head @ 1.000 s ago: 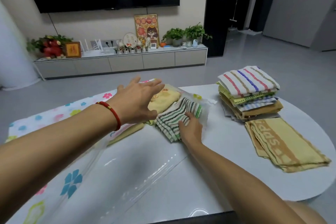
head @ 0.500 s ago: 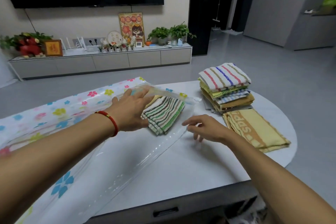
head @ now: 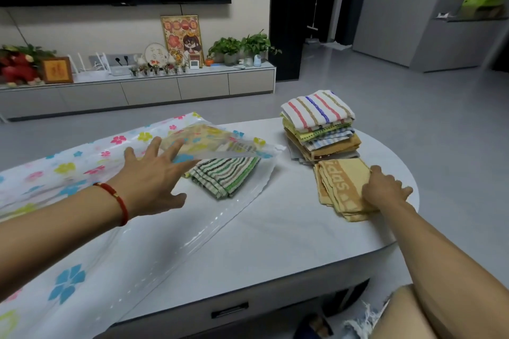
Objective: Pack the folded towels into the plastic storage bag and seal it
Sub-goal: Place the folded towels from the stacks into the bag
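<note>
A clear plastic storage bag [head: 82,162] printed with coloured flowers lies across the left of the white table [head: 275,234]. Inside its mouth lie a green striped towel [head: 228,175] and, further in, a yellow towel [head: 198,137]. My left hand [head: 154,173] has its fingers spread under the bag's upper flap, lifting it. My right hand [head: 385,190] rests on a folded yellow towel with lettering [head: 341,187] at the table's right edge, fingers curled at its side. Behind that towel stands a stack of folded towels [head: 319,126], a striped white one on top.
The table's rounded right edge runs close to the yellow towel. A low TV cabinet [head: 148,88] with plants, frames and ornaments stands across the grey floor. A drawer handle [head: 230,309] shows in the table's front. My knee [head: 407,316] is at bottom right.
My right hand left the bag's mouth and moved right onto the lettered yellow towel. My left hand stays at the bag, now raising its upper flap over the green striped towel.
</note>
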The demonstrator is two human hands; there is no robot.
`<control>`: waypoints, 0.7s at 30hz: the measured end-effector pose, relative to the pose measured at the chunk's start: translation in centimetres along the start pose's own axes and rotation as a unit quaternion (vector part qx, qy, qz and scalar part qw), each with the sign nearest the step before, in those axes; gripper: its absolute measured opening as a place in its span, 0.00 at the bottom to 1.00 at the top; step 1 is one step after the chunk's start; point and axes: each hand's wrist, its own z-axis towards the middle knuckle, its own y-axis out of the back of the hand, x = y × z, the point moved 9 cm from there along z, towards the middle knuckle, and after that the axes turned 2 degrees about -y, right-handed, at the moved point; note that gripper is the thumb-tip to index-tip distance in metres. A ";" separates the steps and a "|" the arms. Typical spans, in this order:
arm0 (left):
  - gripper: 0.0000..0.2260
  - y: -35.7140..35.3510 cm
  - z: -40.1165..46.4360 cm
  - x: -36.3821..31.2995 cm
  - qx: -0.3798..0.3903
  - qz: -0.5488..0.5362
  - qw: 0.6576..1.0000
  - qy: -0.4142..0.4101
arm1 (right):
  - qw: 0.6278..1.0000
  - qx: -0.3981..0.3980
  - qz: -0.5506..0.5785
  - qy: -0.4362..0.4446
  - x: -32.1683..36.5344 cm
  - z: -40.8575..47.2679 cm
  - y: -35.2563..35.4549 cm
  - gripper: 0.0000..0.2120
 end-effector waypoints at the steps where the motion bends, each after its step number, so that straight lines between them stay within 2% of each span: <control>1: 0.37 0.0 -0.3 0.2 -0.001 0.004 1.000 0.004 | 0.999 0.005 0.033 0.001 0.0 0.0 0.3 0.28; 4: 0.37 -0.2 -1.6 0.9 0.002 0.010 1.000 0.026 | 0.966 0.119 0.230 -0.022 0.3 -1.3 -0.1 0.34; 6: 0.36 -0.4 -2.4 1.6 0.011 0.014 0.999 0.042 | 0.919 0.210 0.333 -0.027 1.4 -3.3 -0.6 0.30; 8: 0.36 -0.6 -3.2 2.6 0.026 0.010 0.998 0.057 | 0.871 0.311 0.380 0.001 3.4 -5.6 -1.2 0.23; 10: 0.36 -0.5 -3.8 3.5 0.045 0.000 0.997 0.064 | 0.832 0.393 0.387 0.053 5.6 -8.4 -1.2 0.20; 13: 0.38 0.0 -4.3 4.3 0.055 -0.027 0.996 0.061 | 0.797 0.474 0.328 0.179 9.3 -13.0 -0.2 0.18; 17: 0.37 1.3 -4.2 5.4 0.042 -0.065 0.995 0.065 | 0.709 0.582 0.248 0.311 16.3 -21.4 -0.9 0.19; 19: 0.37 1.7 -4.0 5.8 0.038 -0.083 0.994 0.067 | 0.678 0.603 0.252 0.337 20.5 -24.9 -2.1 0.18; 21: 0.37 2.0 -3.7 6.2 0.034 -0.099 0.992 0.068 | 0.661 0.582 0.333 0.336 25.0 -26.9 -3.1 0.16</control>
